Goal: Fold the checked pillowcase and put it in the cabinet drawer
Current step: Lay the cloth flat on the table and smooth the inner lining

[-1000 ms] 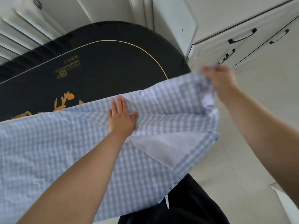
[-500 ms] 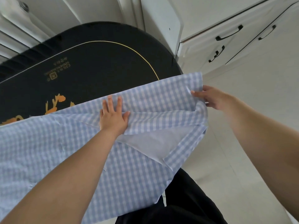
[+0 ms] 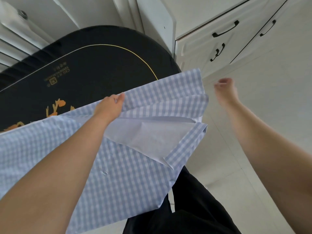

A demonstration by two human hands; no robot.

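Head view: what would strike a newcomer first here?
The blue-and-white checked pillowcase fills the lower left, draped over the black oval table, its pale lining turned out near the middle. The left hand grips its far edge; the right hand, blurred, is off it at right.

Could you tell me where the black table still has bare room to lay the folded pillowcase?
Bare top on the black table lies beyond the pillowcase, from the gold line out to its far rim. The near side is crowded: cloth and the left hand.
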